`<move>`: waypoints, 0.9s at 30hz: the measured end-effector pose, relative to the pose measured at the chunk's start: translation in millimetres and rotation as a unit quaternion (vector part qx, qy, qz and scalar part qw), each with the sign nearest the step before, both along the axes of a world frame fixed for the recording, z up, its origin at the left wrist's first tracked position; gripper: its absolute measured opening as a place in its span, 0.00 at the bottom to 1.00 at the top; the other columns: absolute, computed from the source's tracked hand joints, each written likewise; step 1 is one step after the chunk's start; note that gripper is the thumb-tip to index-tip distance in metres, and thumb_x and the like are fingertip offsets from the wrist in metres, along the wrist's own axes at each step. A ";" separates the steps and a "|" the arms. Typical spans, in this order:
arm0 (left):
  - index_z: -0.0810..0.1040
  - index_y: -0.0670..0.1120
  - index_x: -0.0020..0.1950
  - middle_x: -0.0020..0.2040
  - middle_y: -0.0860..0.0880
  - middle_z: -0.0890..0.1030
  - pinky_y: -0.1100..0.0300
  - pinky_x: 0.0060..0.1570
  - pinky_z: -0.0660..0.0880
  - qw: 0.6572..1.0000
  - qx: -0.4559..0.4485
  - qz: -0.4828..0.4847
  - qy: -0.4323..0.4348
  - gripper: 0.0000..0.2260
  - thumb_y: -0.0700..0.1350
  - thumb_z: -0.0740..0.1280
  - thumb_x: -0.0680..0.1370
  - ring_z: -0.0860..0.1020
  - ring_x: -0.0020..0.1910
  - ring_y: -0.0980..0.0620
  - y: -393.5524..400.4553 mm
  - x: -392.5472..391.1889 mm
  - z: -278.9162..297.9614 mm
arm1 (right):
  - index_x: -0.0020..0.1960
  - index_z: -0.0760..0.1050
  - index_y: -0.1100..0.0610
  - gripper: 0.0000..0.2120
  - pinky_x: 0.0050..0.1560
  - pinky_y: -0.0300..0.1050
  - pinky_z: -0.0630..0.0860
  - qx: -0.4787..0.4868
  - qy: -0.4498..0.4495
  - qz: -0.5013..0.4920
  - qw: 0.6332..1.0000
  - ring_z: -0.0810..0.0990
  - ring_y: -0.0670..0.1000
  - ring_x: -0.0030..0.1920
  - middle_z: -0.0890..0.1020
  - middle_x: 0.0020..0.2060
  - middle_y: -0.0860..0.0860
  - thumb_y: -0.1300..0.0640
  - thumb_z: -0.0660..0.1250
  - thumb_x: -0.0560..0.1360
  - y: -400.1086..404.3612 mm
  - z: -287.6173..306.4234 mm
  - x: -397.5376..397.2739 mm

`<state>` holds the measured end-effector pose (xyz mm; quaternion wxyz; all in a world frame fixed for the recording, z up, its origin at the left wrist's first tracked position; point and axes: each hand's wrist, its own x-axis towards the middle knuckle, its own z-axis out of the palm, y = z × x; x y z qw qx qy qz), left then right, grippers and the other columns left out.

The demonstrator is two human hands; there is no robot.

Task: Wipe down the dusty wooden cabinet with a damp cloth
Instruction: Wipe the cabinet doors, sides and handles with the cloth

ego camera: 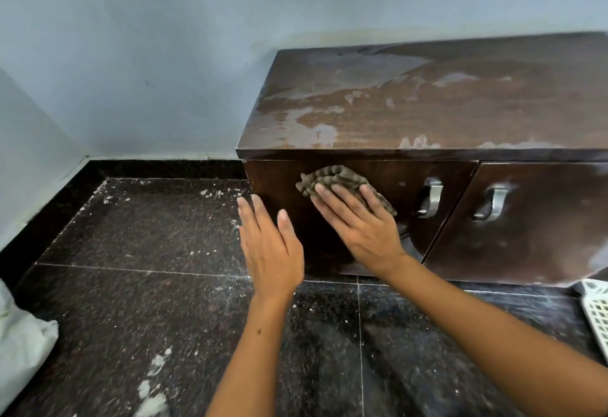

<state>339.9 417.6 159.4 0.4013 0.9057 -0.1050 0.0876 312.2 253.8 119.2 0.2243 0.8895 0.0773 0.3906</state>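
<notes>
The wooden cabinet [427,113] is standing on the dark speckled floor [138,252] against the pale blue wall [148,54]. Its top is showing pale dusty patches, densest toward the left and front edges, alongside darker streaks. The right hand [358,222] is pressing the grey-brown cloth [335,181] flat against the left door [378,179], near that door's upper edge; its fingers are lying straight and slightly spread over the crumpled fabric. The left hand [269,248] is hovering at the cabinet's left front corner, fingers extended and close together, holding nothing; contact with the wood cannot be confirmed. Two metal handles [431,197] are sitting either side of the seam between the doors. White debris is lying scattered across the floor. A white lattice basket [597,314] is resting at the cabinet's lower right corner, and a white bundle [19,341] is lying at the far left.
</notes>
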 end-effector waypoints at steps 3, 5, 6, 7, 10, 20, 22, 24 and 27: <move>0.50 0.40 0.77 0.78 0.43 0.46 0.52 0.75 0.43 0.982 0.141 -0.039 -0.117 0.28 0.54 0.44 0.81 0.43 0.77 0.48 8.9 -5.0 -4.4 | 0.76 0.58 0.54 0.25 0.75 0.51 0.47 0.017 0.034 -0.034 0.999 0.62 0.48 0.72 0.56 0.75 0.47 0.62 0.49 0.79 0.6 -6.8 -3.3; 0.50 0.39 0.77 0.78 0.42 0.46 0.49 0.75 0.44 0.967 0.192 -0.054 -0.160 0.28 0.53 0.45 0.81 0.43 0.77 0.47 10.8 -4.1 -4.9 | 0.75 0.60 0.53 0.28 0.74 0.50 0.45 -0.005 0.131 -0.039 0.991 0.65 0.47 0.72 0.56 0.74 0.46 0.60 0.54 0.74 -1.0 -31.6 -19.3; 0.50 0.38 0.76 0.77 0.42 0.46 0.48 0.74 0.45 0.958 0.216 -0.063 -0.178 0.28 0.53 0.45 0.81 0.44 0.77 0.45 10.3 -3.1 -4.7 | 0.75 0.59 0.52 0.30 0.74 0.50 0.42 -0.021 0.187 -0.043 0.981 0.63 0.46 0.73 0.54 0.74 0.46 0.58 0.57 0.73 -1.8 -47.2 -30.1; 0.51 0.38 0.76 0.77 0.41 0.47 0.47 0.74 0.46 0.948 0.237 -0.075 -0.197 0.28 0.52 0.46 0.81 0.46 0.77 0.44 8.4 -2.8 -4.5 | 0.76 0.55 0.51 0.32 0.74 0.51 0.36 -0.040 0.243 -0.055 0.968 0.57 0.46 0.75 0.50 0.75 0.45 0.56 0.59 0.73 -3.8 -62.4 -41.3; 0.52 0.38 0.76 0.77 0.41 0.49 0.47 0.74 0.48 0.922 0.277 -0.121 -0.241 0.27 0.51 0.48 0.81 0.48 0.77 0.44 -0.5 -4.7 -4.2 | 0.76 0.44 0.50 0.41 0.71 0.53 0.28 -0.012 0.304 -0.130 0.944 0.43 0.47 0.74 0.43 0.75 0.45 0.51 0.67 0.73 -4.7 -87.4 -61.6; 0.49 0.38 0.76 0.77 0.41 0.48 0.49 0.74 0.47 0.803 0.380 -0.221 -0.401 0.27 0.50 0.48 0.80 0.48 0.76 0.45 -8.1 30.1 8.3 | 0.77 0.41 0.52 0.29 0.76 0.54 0.45 0.371 -0.103 -0.126 0.914 0.42 0.52 0.77 0.42 0.77 0.54 0.51 0.50 0.80 41.6 -8.7 4.6; 0.49 0.38 0.76 0.77 0.42 0.47 0.49 0.74 0.46 0.786 0.385 -0.230 -0.425 0.28 0.50 0.48 0.80 0.47 0.76 0.45 -4.7 38.6 6.5 | 0.77 0.39 0.54 0.31 0.75 0.55 0.47 0.444 -0.101 -0.150 0.878 0.41 0.54 0.76 0.46 0.76 0.57 0.51 0.51 0.80 54.3 -26.3 2.8; 0.48 0.38 0.76 0.77 0.42 0.44 0.49 0.75 0.45 0.790 0.373 -0.227 -0.429 0.28 0.51 0.48 0.80 0.45 0.77 0.45 -7.8 41.1 1.2 | 0.76 0.39 0.58 0.32 0.74 0.59 0.51 0.552 -0.090 -0.178 0.810 0.42 0.58 0.75 0.44 0.74 0.61 0.51 0.53 0.80 64.4 -49.5 0.5; 0.45 0.38 0.75 0.76 0.41 0.42 0.49 0.75 0.43 0.802 0.365 -0.212 -0.422 0.29 0.52 0.48 0.80 0.39 0.76 0.45 -16.4 39.3 -6.6 | 0.74 0.35 0.56 0.31 0.74 0.59 0.51 0.703 -0.078 -0.175 0.685 0.37 0.56 0.74 0.33 0.72 0.57 0.46 0.47 0.80 67.9 -69.8 -3.0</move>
